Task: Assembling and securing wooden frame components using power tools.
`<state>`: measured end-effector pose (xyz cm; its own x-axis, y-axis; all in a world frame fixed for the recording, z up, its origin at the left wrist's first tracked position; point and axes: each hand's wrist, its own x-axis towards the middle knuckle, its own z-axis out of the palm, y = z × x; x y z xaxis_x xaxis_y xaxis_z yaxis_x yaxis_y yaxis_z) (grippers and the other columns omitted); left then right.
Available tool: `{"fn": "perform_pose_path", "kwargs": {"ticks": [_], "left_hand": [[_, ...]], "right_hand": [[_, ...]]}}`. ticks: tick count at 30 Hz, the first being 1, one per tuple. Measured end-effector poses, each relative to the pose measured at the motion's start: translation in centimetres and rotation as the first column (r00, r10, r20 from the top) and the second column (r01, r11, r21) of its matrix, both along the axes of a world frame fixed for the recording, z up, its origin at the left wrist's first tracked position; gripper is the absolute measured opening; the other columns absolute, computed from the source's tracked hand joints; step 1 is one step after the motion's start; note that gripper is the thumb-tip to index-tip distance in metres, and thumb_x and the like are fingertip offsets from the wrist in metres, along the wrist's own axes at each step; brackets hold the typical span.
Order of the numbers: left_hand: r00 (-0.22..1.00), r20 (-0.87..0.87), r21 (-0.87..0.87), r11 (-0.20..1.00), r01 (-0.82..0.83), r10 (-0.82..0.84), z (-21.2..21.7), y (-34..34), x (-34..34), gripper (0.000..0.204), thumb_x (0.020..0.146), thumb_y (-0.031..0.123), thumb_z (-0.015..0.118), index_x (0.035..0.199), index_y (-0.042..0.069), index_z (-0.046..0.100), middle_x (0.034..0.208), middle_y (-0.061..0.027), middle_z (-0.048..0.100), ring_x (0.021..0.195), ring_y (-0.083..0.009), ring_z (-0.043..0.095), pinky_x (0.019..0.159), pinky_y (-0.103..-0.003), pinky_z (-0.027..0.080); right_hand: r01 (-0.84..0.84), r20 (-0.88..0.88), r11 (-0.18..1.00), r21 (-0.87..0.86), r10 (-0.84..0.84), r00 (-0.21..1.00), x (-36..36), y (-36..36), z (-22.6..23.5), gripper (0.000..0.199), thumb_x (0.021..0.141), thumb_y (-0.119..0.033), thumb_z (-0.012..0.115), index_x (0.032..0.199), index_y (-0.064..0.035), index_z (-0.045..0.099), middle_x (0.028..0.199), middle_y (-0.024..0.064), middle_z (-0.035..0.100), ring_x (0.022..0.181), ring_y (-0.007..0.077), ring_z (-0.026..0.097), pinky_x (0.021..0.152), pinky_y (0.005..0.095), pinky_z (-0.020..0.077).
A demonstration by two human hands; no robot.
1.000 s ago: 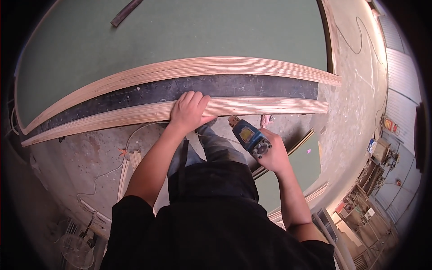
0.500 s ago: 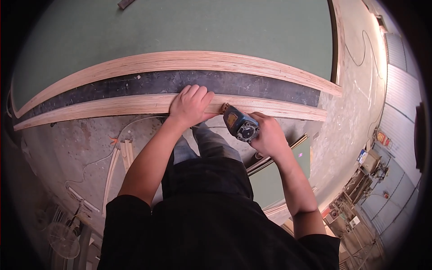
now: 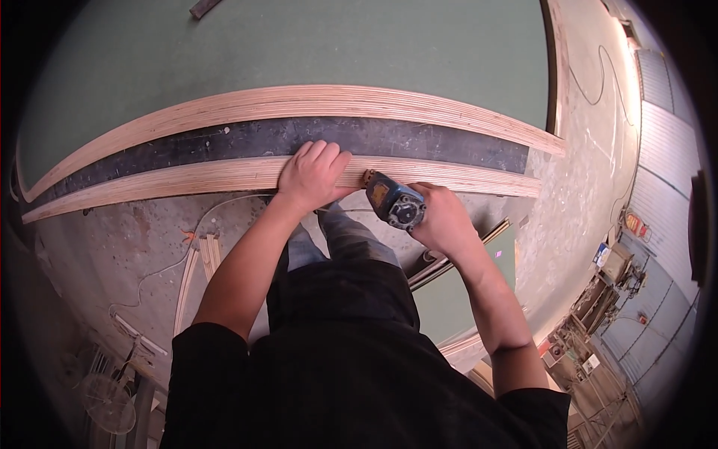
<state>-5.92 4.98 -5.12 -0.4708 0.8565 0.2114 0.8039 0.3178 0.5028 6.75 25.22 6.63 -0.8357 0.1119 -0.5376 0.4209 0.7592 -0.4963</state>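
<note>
So, L hand (image 3: 313, 179) clasps ply (image 3: 209, 176), R hand (image 3: 444, 218) w/ nailer (image 3: 396, 203).

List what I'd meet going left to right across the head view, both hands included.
Round wire cage → dark stick → left hand → blue power tool → right hand → grey wall panels.
</note>
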Motion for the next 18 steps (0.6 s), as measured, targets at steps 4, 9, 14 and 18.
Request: {"fn": "perform_pose_path", "kwargs": {"ticks": [4,9,14,18], "left_hand": [[1.0,-0.011,-0.015,1.0,0.023,-0.023,0.0,-0.1,0.0,0.057,0.059,0.04,0.084,0.101,0.01,0.062,0.087,-0.005,0.051,0.082,-0.0248,0.053,0.074,-0.037,0.046],[0.999,-0.017,-0.022,0.999,0.03,-0.03,0.6,0.3,0.1,0.057,0.06,0.04,0.084,0.102,0.009,0.063,0.088,-0.0056,0.053,0.083,-0.0264,0.054,0.076,-0.039,0.047],[0.999,-0.026,-0.089,0.996,0.02,-0.022,1.0,0.1,0.4,0.056,0.061,0.042,0.084,0.103,0.01,0.064,0.09,-0.0065,0.054,0.087,-0.0277,0.055,0.078,-0.04,0.047],[1.0,-0.019,-0.199,0.98,-0.013,0.009,1.9,1.4,1.4,0.065,0.064,0.043,0.083,0.114,0.009,0.061,0.099,-0.0079,0.055,0.096,-0.029,0.054,0.085,-0.041,0.045]], "right_hand": [[-0.001,-0.073,0.998,-0.06,-0.003,0.997,2.2,0.6,-0.2,0.038,0.065,-0.005,0.065,0.103,-0.0018,0.066,0.098,0.0201,0.066,0.09,0.0402,0.065,0.079,0.0463,0.0536],[0.275,-0.155,0.937,-0.216,-0.311,0.938,11.7,-0.4,2.4,0.035,0.068,-0.007,0.067,0.102,0.0016,0.064,0.089,0.02,0.064,0.084,0.0414,0.063,0.077,0.0409,0.0524],[0.491,-0.151,0.857,-0.154,-0.512,0.846,21.6,-3.8,3.8,0.029,0.068,-0.006,0.07,0.096,0.0001,0.065,0.085,0.0159,0.064,0.077,0.0366,0.064,0.072,0.0375,0.0528],[0.795,-0.103,0.59,-0.14,-0.807,0.581,27.1,-5.9,5.0,0.024,0.071,-0.005,0.071,0.093,0.0003,0.066,0.082,0.0148,0.064,0.074,0.0326,0.065,0.072,0.0373,0.0529]]}}
